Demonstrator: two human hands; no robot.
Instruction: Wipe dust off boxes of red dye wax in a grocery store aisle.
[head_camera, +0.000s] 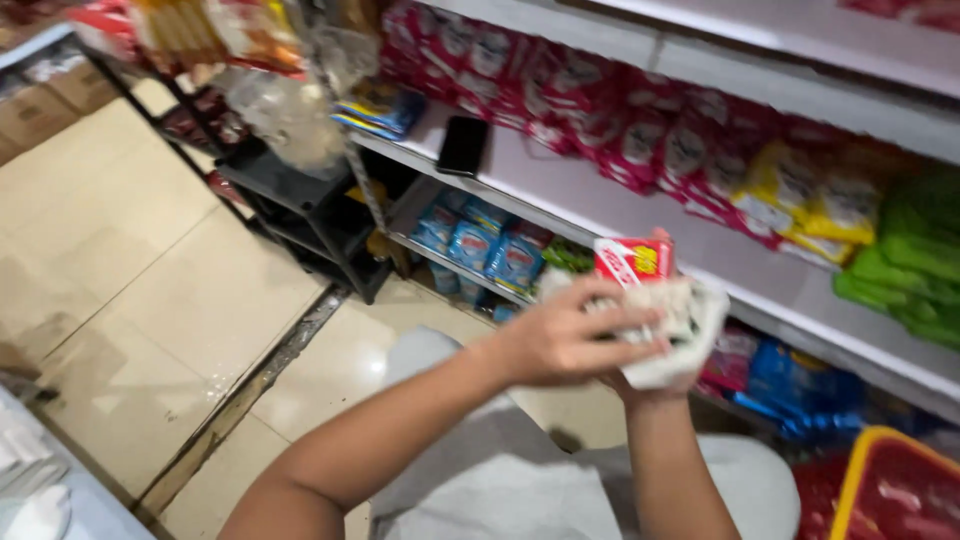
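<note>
Holding white packet w/ both hands; long axis upright, red end up.

Both hands around white packet

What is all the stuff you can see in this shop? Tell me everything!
red and white packets: many, in a row on the top white shelf
yellow packets: several, right of the red ones
green packets: several, far right of that shelf
black phone: one, flat on the white shelf
blue packets: several, lower shelf
black rack: one, on the tiled floor
basket with yellow rim: one, red inside, bottom right
red and white packs: a small bundle, held in both hands
left hand: on top of the bundle
right hand: under the bundle, mostly hidden
</note>
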